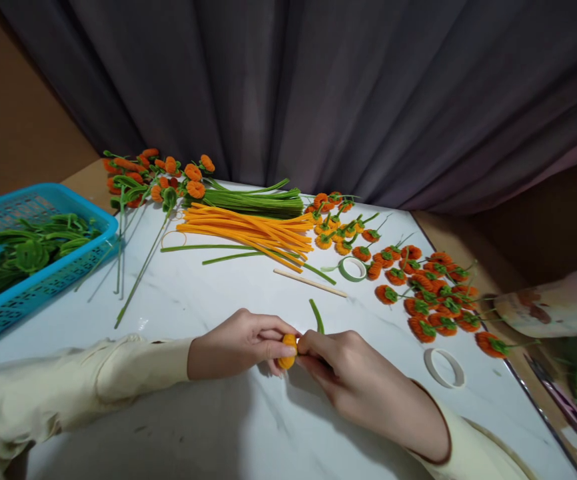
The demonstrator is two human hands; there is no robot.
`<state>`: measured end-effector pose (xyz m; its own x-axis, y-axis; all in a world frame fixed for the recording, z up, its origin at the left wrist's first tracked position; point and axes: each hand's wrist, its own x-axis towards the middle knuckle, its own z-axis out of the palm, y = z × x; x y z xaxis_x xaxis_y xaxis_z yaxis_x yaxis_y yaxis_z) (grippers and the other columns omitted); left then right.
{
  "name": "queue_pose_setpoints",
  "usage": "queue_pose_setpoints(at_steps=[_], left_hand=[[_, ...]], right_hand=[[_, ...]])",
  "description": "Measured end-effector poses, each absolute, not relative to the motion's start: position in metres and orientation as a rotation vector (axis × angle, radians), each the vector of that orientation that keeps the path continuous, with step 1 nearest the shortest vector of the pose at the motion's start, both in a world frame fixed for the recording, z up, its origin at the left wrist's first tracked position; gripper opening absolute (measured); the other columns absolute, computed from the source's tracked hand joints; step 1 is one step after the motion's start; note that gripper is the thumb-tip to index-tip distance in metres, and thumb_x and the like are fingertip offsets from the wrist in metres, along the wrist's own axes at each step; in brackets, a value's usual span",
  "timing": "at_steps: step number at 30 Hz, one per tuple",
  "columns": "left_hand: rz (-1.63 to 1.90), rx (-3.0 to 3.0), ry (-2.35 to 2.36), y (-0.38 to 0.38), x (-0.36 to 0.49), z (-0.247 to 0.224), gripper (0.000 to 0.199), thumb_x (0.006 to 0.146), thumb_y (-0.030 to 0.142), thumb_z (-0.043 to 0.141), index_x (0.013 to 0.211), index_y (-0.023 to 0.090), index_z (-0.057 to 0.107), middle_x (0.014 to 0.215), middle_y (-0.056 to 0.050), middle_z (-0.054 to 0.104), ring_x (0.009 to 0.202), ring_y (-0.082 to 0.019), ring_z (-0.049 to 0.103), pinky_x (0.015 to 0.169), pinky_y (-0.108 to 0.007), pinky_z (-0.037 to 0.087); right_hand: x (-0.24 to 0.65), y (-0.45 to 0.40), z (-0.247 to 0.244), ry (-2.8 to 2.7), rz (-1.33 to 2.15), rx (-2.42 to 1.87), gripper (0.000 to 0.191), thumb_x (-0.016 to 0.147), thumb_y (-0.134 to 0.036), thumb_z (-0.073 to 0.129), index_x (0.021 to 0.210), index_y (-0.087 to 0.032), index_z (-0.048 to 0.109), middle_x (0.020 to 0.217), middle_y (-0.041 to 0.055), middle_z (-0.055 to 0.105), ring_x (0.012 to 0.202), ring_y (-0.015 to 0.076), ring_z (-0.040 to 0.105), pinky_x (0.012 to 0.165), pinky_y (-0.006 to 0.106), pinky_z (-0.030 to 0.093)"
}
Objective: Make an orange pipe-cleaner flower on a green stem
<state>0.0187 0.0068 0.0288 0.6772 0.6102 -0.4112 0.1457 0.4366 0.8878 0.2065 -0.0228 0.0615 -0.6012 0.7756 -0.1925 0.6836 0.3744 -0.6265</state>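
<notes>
Near the front middle of the white table, my left hand pinches a small yellow-orange pumpkin made of fuzzy pipe cleaner between thumb and fingers. My right hand is closed right beside it, with its fingertips at the pumpkin's right side. A short green pipe cleaner sticks up from behind the right hand's fingers. Its lower end is hidden, so where it meets the pumpkin cannot be seen.
Orange pipe cleaners and green ones lie behind, near a wooden stick and green tape roll. Several finished pumpkins spread right, by a white tape roll. Left stand a blue basket and stemmed orange pieces.
</notes>
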Motion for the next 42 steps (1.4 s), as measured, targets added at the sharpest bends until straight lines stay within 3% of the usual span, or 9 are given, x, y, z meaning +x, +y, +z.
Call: queue_pose_setpoints(at_steps=[11,18,20,24,28,35,42], left_hand=[[0.263,1.061,0.811,0.012,0.020,0.031,0.043,0.073,0.054,0.059,0.074,0.011,0.056,0.064,-0.003,0.063,0.054,-0.014,0.063,0.055,-0.025,0.050],[0.164,0.957,0.780,0.014,0.021,0.028,0.044,0.073,0.057,0.056,0.068,0.013,0.048,0.052,-0.002,0.061,0.044,-0.013,0.058,0.047,-0.023,0.046],[0.120,0.970,0.810,0.015,0.021,0.029,0.044,0.074,0.057,0.055,0.068,0.013,0.047,0.050,-0.001,0.059,0.042,-0.013,0.057,0.045,-0.022,0.044],[0.303,1.101,0.911,0.015,0.020,0.033,0.041,0.076,0.054,0.053,0.083,0.014,0.051,0.057,0.000,0.059,0.041,-0.011,0.055,0.041,-0.020,0.042],[0.453,1.234,0.837,0.012,0.017,0.038,0.035,0.080,0.044,0.053,0.099,0.015,0.054,0.066,0.000,0.061,0.055,-0.011,0.059,0.052,-0.022,0.048],[0.459,1.190,0.845,0.013,0.018,0.027,0.035,0.086,0.046,0.043,0.080,0.013,0.054,0.053,0.002,0.052,0.045,-0.009,0.051,0.048,-0.022,0.044],[0.498,1.153,0.864,0.013,0.020,0.025,0.037,0.084,0.049,0.044,0.084,0.013,0.053,0.060,0.002,0.052,0.044,-0.006,0.045,0.043,-0.019,0.038]], right_hand=[[0.200,-0.033,0.059,-2.653,0.358,-1.017,0.020,0.077,-0.001,0.034,0.077,-0.015,0.050,0.062,0.0015,0.049,0.051,0.0139,0.039,0.049,0.026,0.025],[0.191,-0.037,0.047,-2.711,-0.190,-0.788,0.027,0.085,-0.006,0.032,0.067,-0.014,0.051,0.059,0.0053,0.048,0.050,0.0165,0.038,0.047,0.029,0.023],[0.191,-0.036,0.046,-2.716,-0.109,-0.796,0.028,0.085,-0.005,0.031,0.067,-0.014,0.050,0.059,0.0050,0.049,0.050,0.0158,0.038,0.047,0.029,0.024],[0.197,-0.029,0.052,-2.552,0.488,-0.988,0.023,0.086,-0.008,0.032,0.076,-0.014,0.052,0.060,0.0009,0.051,0.049,0.0119,0.040,0.048,0.024,0.029],[0.202,-0.022,0.057,-2.231,0.861,-1.209,0.015,0.087,-0.013,0.042,0.076,-0.016,0.051,0.056,-0.0037,0.050,0.044,0.0076,0.041,0.046,0.018,0.030],[0.199,-0.020,0.050,-2.207,0.712,-1.211,0.006,0.085,-0.021,0.052,0.084,-0.016,0.054,0.070,0.0014,0.055,0.063,0.0129,0.050,0.057,0.022,0.038],[0.193,-0.022,0.045,-2.090,0.859,-1.194,0.013,0.088,-0.012,0.042,0.097,-0.017,0.050,0.086,0.0036,0.058,0.075,0.0131,0.056,0.066,0.022,0.043]])
